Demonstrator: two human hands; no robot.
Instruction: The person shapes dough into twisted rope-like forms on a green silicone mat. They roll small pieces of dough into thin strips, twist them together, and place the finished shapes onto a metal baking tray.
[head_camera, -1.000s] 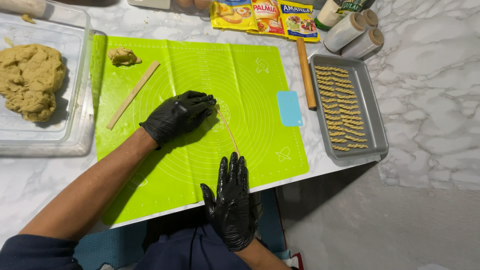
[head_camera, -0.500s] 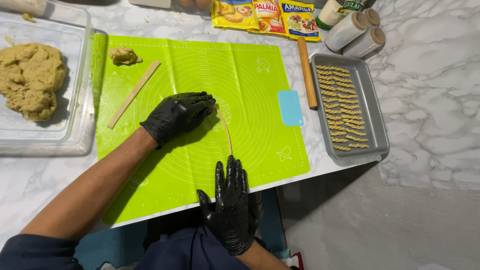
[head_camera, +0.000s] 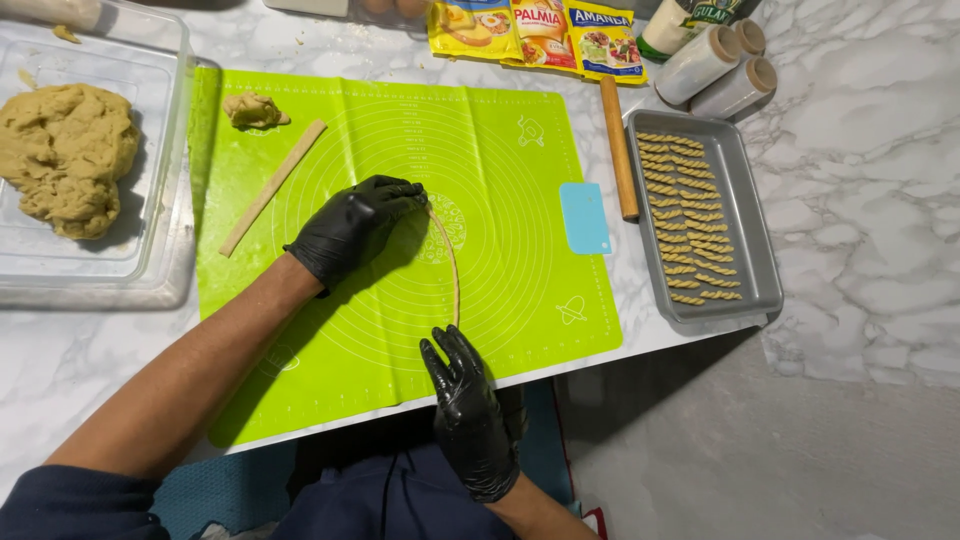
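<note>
The dough rope (head_camera: 452, 262) lies on the mat (head_camera: 520, 300), stretched longer than before. Left hand (head_camera: 350, 228) presses flat on its far end; right hand (head_camera: 470, 415), fingers narrow, pins the near end.

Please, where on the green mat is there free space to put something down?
The green mat is bare between the thin dough rope and the blue scraper, and along its near edge left of the right hand. The left hand, dough strip and small lump crowd its far-left part.
</note>
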